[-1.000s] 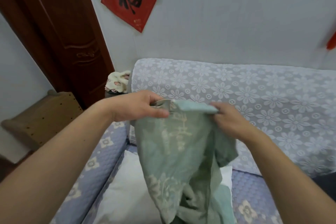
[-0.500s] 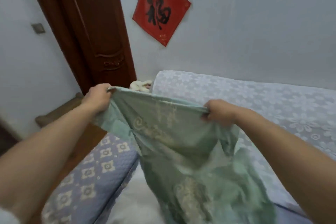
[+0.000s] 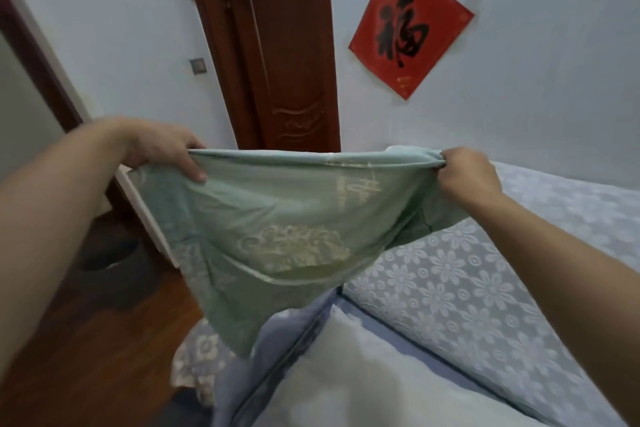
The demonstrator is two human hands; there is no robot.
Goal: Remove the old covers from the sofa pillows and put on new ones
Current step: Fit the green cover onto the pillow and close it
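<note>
Left hand and right hand pinch the green pillow cover by its top edge, fingers clamped on the corners. Stretched taut, likely to find the opening; bare white pillow waits below.

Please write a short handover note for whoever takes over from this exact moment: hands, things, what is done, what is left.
Left hand: grips the left end of the green pillow cover at its top edge.
Right hand: grips the right end of that edge.
The cover hangs stretched between both hands, in the air above the sofa.
A bare white pillow lies on the sofa seat below.
Done: this pillow has no cover on it.
Left: get the pillow into a new cover; whether the green one is old or new is not clear.
</note>
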